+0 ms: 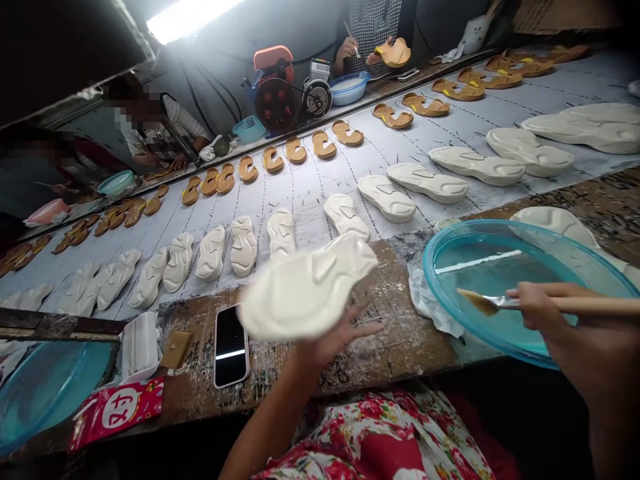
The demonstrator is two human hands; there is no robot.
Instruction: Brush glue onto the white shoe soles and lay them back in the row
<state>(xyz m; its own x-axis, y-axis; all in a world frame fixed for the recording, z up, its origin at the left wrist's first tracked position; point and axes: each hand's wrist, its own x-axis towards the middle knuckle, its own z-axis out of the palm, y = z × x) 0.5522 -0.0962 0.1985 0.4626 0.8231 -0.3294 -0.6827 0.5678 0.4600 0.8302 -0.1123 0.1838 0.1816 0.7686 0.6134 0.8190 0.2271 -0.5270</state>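
My left hand point(327, 347) supports a white shoe sole point(300, 293) from below. The sole is tilted above the bench edge and slightly blurred, and its broad end points left. Some fingers stick out past its right side, while the rest are hidden under it. In my right hand point(560, 333) is a paintbrush point(485, 301) with a wooden handle and tan bristles. Its tip is over a blue basin point(430, 267) containing a pale bluish liquid. I cannot tell whether the bristles touch the liquid.
White soles point(243, 247) line the near side of a white conveyor belt point(300, 190), tan sandal parts point(325, 145) its far side. A phone point(231, 347), a red packet point(120, 408) and a second basin point(45, 393) are at left. Co-workers sit opposite, one holding a brush.
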